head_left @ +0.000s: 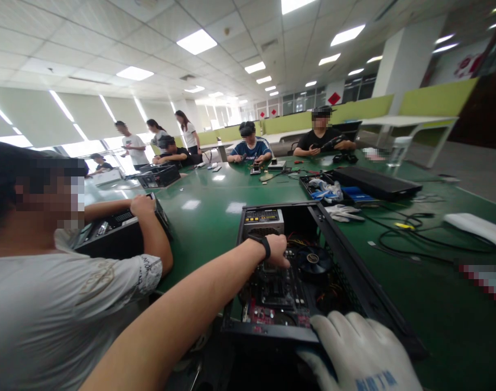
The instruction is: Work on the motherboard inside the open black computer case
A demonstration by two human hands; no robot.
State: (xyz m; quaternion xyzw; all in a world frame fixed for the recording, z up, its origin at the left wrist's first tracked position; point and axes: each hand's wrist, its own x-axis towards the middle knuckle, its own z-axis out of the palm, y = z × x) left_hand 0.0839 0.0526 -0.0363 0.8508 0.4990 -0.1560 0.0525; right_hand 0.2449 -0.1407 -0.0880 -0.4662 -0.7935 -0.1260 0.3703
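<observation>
An open black computer case (366, 277) lies on the green table, its inside facing up. My bare left hand (277, 251), with a black band at the wrist, reaches into it beside the power supply (268, 220) and above the motherboard (272, 288). Its fingers are bent downward, and what they touch or hold is hidden. Right of that hand is a round black fan (312, 259). My right hand (354, 342), in a white glove, is wrapped over the case's near edge at the lower right corner.
At left, a person in a grey shirt leans over another black case (118, 233). Cables (411, 222), white gloves (342, 213) and a tray with blue items (327, 190) lie to the right on the green table (199, 239). Several people are farther back.
</observation>
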